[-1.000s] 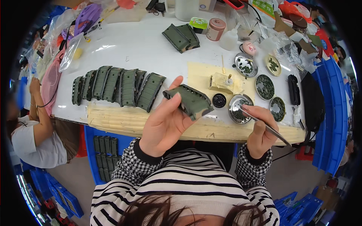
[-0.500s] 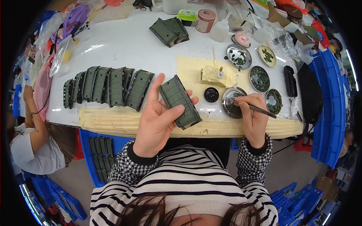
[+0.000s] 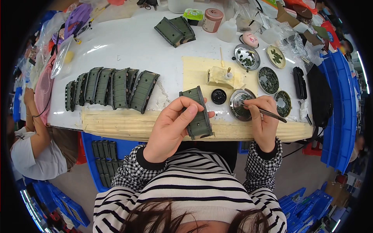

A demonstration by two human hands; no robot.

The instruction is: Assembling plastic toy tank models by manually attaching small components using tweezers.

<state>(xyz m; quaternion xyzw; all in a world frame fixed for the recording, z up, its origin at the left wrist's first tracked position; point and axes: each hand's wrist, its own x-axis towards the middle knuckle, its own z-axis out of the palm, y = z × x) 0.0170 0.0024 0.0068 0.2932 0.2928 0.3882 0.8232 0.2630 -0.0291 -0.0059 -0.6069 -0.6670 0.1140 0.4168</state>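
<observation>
My left hand (image 3: 171,128) is closed around a green rectangular panel (image 3: 199,123) with ribs and dark notched long edges, held tilted above the table's front edge. Between the fingers of my right hand (image 3: 264,120) is a pair of metal tweezers (image 3: 272,115). Their tips reach into a round metal dish (image 3: 235,101) of small dark green pieces; whether they grip a piece is too small to tell. A small black round pot (image 3: 218,96) stands left of that dish. Behind it, a block wrapped in cream tape (image 3: 221,77) sits on a yellowish sheet.
Similar green panels (image 3: 120,88) stand in a row at the left, with two more (image 3: 175,32) at the back. Several round dishes of green pieces (image 3: 268,80) lie to the right, near a black case (image 3: 299,83). A blue crate (image 3: 90,155) holds panels below. A person (image 3: 39,151) sits at left.
My left hand has moved slightly right and toward me with the panel, and its raised index finger has curled over the panel. The right hand stays nearly in place at the dish.
</observation>
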